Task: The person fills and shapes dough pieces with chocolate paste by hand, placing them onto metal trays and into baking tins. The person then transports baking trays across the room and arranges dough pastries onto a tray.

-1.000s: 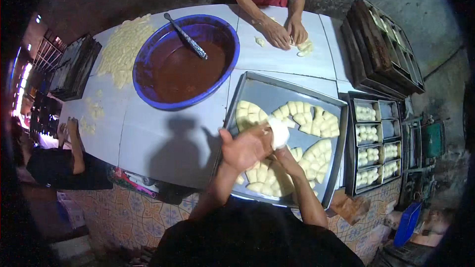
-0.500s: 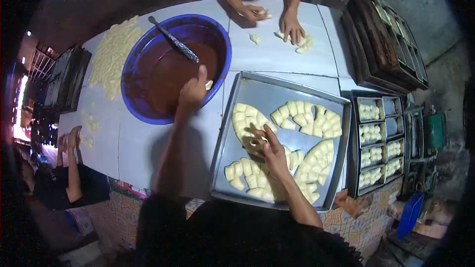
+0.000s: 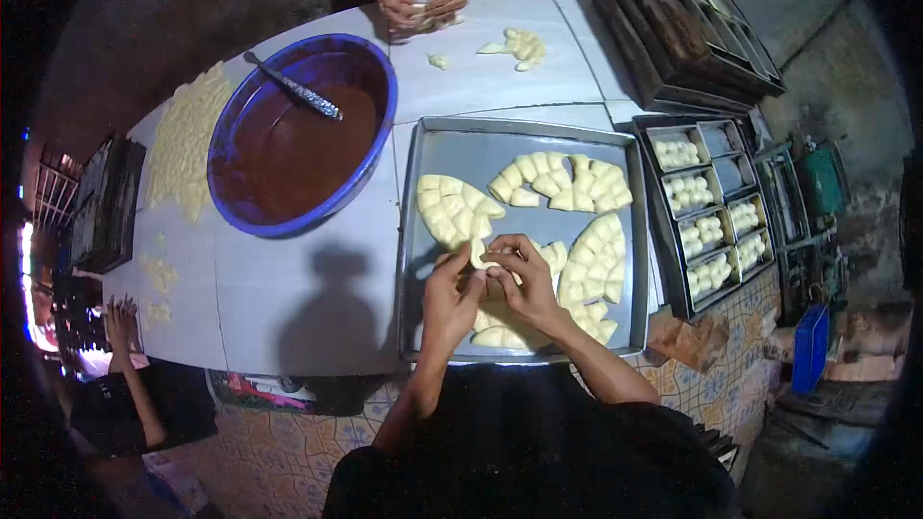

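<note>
Dough [image 3: 478, 254] is pinched between left hand [image 3: 450, 300] and right hand [image 3: 525, 281], both narrow, over tray [image 3: 457, 146], left of centre. Risk: uneven pulling might tear it; loose pinch might drop it onto pieces [image 3: 500, 334].

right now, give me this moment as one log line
left hand: pinching dough piece | right hand: pinching same piece | metal tray: under hands, dough portions inside | tray's left: blue basin, brown paste

Basin [image 3: 252, 111] left of tray [image 3: 461, 149] (dough [image 3: 596, 255] inside) — moulds [image 3: 735, 174] right.
</note>
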`<action>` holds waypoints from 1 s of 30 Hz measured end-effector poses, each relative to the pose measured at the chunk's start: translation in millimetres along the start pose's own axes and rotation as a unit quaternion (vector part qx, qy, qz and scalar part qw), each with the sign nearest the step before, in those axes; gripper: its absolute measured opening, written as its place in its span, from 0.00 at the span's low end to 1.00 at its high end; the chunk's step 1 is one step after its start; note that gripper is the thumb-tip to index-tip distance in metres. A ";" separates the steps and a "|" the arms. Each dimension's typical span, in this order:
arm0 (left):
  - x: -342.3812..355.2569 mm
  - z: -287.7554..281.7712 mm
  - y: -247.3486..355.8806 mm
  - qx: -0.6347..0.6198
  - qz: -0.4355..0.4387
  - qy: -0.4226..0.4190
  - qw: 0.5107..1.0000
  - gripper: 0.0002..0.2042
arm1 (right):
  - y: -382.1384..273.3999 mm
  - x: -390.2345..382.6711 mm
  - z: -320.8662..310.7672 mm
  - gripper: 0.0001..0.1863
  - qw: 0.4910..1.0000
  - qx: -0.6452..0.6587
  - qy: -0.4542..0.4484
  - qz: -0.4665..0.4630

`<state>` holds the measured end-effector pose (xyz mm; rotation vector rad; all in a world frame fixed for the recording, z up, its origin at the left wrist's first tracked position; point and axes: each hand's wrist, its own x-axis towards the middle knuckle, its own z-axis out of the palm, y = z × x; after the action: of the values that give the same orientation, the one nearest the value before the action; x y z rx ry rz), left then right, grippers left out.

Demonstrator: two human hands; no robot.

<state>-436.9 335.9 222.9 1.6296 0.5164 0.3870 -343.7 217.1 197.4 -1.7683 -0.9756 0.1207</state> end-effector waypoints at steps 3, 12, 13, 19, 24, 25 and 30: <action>-7.0 3.1 -8.8 -0.082 -0.031 -0.030 0.996 0.14 | -10.2 -0.6 -11.2 0.13 0.976 0.185 0.062 0.095; -6.9 32.8 -40.0 -0.021 -0.055 0.021 0.998 0.07 | 9.5 -27.1 -15.2 0.18 0.961 0.171 -0.018 0.216; -6.7 33.5 -33.7 -0.050 -0.021 -0.002 0.999 0.05 | 5.5 -20.5 -17.1 0.20 0.973 0.126 0.004 0.191; 5.3 26.3 -35.6 -0.181 0.040 -0.087 0.979 0.22 | 23.2 -0.1 -35.2 0.24 0.874 0.326 -0.178 0.312; 29.6 23.9 -31.3 -0.129 0.035 0.051 0.990 0.22 | 92.9 21.3 -16.0 0.24 0.951 0.101 -0.032 0.291; 33.6 18.5 -37.0 -0.169 -0.009 0.044 0.985 0.21 | 97.9 27.7 -19.8 0.22 0.952 0.144 -0.049 0.265; 42.4 -6.7 -59.1 -0.110 0.018 0.067 0.992 0.09 | 88.2 52.3 -22.0 0.15 0.976 -0.002 0.118 0.184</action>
<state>-411.1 369.0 163.1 1.4082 0.5273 0.5639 -249.3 226.2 152.6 -1.9016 -0.4732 0.1398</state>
